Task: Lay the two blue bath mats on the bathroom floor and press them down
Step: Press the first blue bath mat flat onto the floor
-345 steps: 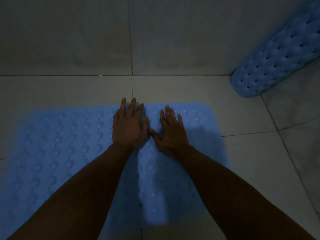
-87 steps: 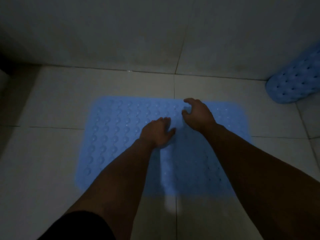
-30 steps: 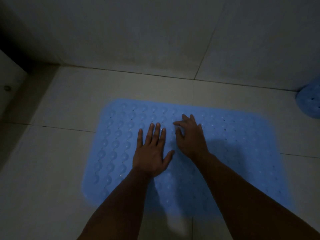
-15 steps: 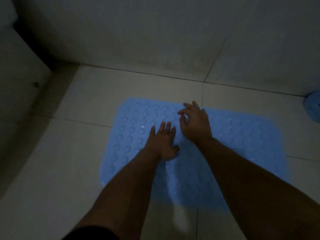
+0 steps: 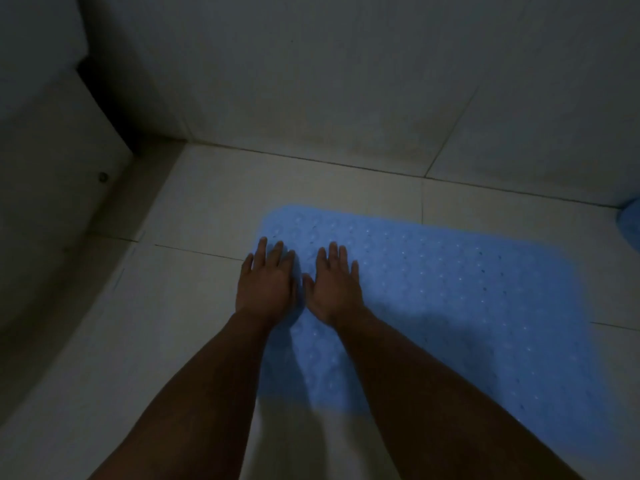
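A blue bath mat (image 5: 450,306) lies flat on the pale tiled floor (image 5: 311,188), filling the middle of the dim view and running toward four o'clock. Its surface is dotted with small bumps and holes.

Both of the person's hands rest palm down on the mat's end at about nine o'clock from its middle. The left hand (image 5: 266,282) sits at the mat's outer edge, fingers straight and slightly spread, with its little-finger side seemingly over the bare tile, though the low light makes that edge hard to judge. The right hand (image 5: 334,285) lies just beside it, thumbs nearly touching, fingers straight and flat on the mat. Neither hand grasps anything.

At three o'clock, against the frame's edge, a sliver of a second blue mat (image 5: 632,220) shows near the foot of the wall (image 5: 346,81).

At nine to ten o'clock stands a pale panel (image 5: 52,150) with a small round fitting (image 5: 103,176), a dark gap behind it.
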Motion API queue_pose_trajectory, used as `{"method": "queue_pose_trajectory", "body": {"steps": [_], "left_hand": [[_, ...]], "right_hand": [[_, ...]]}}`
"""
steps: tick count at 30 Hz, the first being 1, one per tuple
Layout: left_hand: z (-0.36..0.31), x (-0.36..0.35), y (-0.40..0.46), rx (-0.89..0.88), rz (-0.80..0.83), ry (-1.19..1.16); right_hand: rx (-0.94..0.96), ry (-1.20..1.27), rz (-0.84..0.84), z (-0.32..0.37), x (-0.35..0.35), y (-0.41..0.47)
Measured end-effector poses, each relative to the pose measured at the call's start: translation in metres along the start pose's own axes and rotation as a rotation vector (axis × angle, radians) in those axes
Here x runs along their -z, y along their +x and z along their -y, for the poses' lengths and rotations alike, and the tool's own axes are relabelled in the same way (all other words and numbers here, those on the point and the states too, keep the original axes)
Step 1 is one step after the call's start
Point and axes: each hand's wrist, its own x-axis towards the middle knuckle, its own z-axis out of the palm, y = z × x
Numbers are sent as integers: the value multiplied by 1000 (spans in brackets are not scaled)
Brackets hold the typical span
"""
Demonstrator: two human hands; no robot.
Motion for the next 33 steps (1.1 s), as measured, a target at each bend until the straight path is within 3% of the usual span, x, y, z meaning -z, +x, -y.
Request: {"method": "queue_pose_trajectory", "body": {"steps": [8, 15, 18, 23, 25, 29, 33], "left_hand": [[20, -21, -2, -11, -58, -20], [30, -21, 3, -4, -106, -18], [33, -16, 5, 11, -127, -25], [26, -2, 2, 26, -150, -24], [20, 0, 0, -20, -127, 5], [-2, -8, 6, -105, -43, -2], [-24, -44, 7, -92, -25, -37]], "right_hand": [[36, -135, -248, -6, -39, -8], [46, -127, -227, -3, -42, -7], [51, -97, -118, 0, -32, -4], [-50, 13, 340, 7, 17, 19], [-76, 130, 432, 8, 47, 31], [-43, 282, 59, -14, 67, 30], [1, 379, -130, -36, 47, 25]]}}
